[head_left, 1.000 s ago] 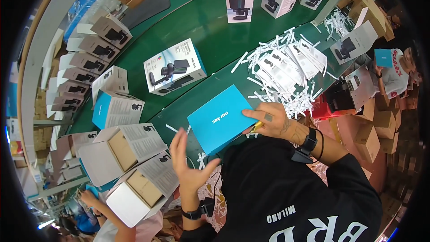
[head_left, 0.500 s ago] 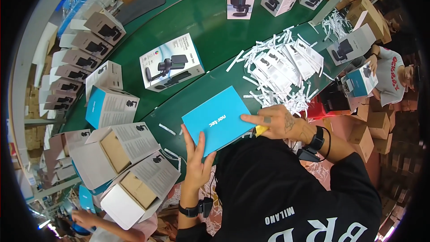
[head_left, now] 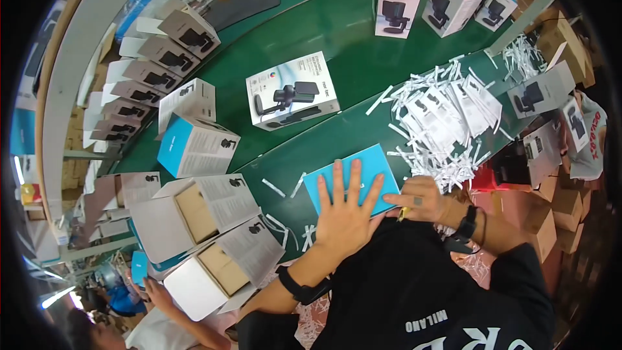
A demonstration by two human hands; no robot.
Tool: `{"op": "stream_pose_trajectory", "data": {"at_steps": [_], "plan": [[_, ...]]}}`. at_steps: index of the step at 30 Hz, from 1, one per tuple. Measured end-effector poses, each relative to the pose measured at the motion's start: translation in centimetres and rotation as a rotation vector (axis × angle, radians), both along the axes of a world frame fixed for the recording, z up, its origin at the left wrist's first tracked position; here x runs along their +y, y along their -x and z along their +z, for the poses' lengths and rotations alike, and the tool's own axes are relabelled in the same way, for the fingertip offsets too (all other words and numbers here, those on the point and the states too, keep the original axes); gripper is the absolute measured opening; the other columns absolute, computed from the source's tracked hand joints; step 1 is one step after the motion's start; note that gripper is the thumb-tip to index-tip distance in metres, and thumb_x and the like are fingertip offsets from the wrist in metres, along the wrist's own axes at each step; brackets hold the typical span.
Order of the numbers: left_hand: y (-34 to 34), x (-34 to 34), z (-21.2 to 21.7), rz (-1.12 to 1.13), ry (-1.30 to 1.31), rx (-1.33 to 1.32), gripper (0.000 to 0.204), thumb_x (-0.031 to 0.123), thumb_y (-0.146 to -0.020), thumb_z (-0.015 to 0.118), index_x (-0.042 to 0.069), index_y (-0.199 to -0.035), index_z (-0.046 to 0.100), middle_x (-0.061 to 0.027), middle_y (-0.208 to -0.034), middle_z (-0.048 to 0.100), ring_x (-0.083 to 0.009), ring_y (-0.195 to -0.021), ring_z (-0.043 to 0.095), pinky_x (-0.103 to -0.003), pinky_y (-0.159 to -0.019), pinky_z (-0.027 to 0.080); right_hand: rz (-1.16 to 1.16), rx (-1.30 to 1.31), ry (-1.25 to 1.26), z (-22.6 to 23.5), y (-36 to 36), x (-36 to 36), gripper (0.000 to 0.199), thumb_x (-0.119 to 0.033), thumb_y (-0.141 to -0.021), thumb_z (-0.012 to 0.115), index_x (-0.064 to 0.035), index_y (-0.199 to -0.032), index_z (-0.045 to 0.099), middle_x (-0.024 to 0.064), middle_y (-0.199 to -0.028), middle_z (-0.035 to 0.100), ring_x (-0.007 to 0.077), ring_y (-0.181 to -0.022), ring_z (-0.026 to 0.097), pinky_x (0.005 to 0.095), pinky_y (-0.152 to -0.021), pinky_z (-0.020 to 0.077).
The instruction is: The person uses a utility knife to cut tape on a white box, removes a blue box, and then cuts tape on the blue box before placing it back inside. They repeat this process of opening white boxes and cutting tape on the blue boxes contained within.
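A blue-topped carton (head_left: pixel 315 188) lies on the green table close in front of me. Across its top face my left hand (head_left: pixel 346 210) is pressed flat, fingers spread. At the carton's right corner, my right hand (head_left: pixel 421 199) is closed around a small yellow object (head_left: pixel 404 212), whose kind is mostly hidden by the fingers. To the right of the carton is a heap of white paper strips (head_left: pixel 431 170) with printed white leaflets (head_left: pixel 424 116) on it. A few loose strips (head_left: pixel 273 188) lie left of the carton.
Open cartons with brown inserts (head_left: pixel 197 214) stand at the left. A microphone carton (head_left: pixel 291 94) lies mid-table, and several more cartons (head_left: pixel 396 10) stand at the back. A row of open boxes (head_left: pixel 155 78) lines the far left. Co-workers are at the right (head_left: pixel 589 136) and lower left (head_left: pixel 159 324).
My left hand has gone from holding the carton's left edge to lying flat on top. The right hand has drawn in to its right corner. The whole view has shifted.
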State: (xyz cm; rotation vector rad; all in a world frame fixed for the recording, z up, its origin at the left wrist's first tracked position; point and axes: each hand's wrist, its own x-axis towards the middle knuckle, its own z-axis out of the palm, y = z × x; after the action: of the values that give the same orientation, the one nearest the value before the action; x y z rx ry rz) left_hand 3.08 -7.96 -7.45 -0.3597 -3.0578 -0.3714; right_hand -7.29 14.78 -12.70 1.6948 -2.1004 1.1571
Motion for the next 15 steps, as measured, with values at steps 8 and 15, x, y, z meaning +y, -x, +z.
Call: {"op": "stream_pose_trajectory", "data": {"at_steps": [8, 15], "plan": [[2.5, -4.0, 1.1, 0.003, -0.163, 0.007, 0.104, 0.043, -0.065, 0.084, 0.021, -0.156, 0.041, -0.0297, -0.15, 0.035, -0.0526, -0.135, 0.036, -0.073, -0.112, 0.024, 0.043, 0.017, 0.066, -1.1, 1.1, -1.2, 0.047, -0.022, -0.073, 0.09, -0.0121, -0.115, 0.07, 0.0033, -0.07, 0.053, 0.0213, -0.052, 0.054, 0.034, -0.048, 0.0429], [4.7, -6.5, 2.7, -0.068, -0.046, -0.059, 0.113, 0.032, -0.058, 0.087, 0.024, -0.158, 0.037, -0.0267, -0.136, 0.041, -0.0474, -0.125, 0.041, -0.071, -0.111, 0.027, -0.046, -0.158, 0.036, -0.5, 0.7, -2.6, 0.045, -0.017, -0.073, 0.089, -0.0122, -0.114, 0.071, 0.0052, -0.069, 0.059, 0.0256, -0.054, 0.057, 0.037, -0.05, 0.047]]}}
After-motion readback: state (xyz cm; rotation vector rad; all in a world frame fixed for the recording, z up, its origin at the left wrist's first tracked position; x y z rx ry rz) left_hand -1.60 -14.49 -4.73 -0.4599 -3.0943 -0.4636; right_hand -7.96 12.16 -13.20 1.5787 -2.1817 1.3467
